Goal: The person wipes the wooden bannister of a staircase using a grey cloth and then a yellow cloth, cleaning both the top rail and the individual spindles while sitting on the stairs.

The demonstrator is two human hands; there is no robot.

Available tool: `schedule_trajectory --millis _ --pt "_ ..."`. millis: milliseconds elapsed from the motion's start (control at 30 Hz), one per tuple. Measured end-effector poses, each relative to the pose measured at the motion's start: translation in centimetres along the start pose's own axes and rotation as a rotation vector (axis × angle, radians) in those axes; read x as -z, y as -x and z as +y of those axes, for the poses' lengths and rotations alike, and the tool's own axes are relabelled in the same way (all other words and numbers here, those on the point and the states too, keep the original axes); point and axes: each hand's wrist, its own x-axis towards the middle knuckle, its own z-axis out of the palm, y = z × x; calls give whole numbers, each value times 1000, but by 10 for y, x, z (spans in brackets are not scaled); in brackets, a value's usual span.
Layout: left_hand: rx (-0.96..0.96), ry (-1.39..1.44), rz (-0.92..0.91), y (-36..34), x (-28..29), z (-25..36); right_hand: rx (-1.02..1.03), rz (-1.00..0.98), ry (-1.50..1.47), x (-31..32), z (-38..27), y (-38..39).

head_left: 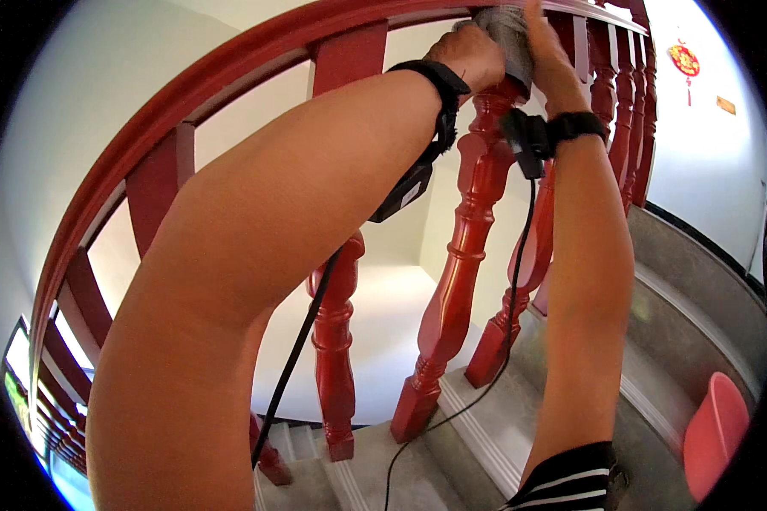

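Grey cloth [511,41], head view: wrapping the top of a red baluster [470,217], just by the handrail [307,21]. Your left hand [473,60] is touching its left side, fingers bent, their hold hidden, so you cannot tell; your right hand [550,64] is standing against its right side, fingers straight. Work seems under way: top being covered, shaft below standing bare, finished portions not showing. Long axis: seemingly following the baluster, pointing upward, leaning right.
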Motion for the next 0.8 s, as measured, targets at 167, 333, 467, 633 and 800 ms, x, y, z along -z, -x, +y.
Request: schedule_trajectory --millis 167,333,467,633,800 --pt "128 115 -32 15 7 -6 -165 532 701 -38 0 19" --pt "128 33 -22 49 11 16 -78 635 1019 -46 -2 52" --pt "178 20 -82 85 0 13 -87 541 1048 -45 26 91" --pt "357 156 -240 112 6 19 -200 524 134 -62 40 141" --pt "374 229 -393 103 -10 13 -398 138 -209 -45 11 147"
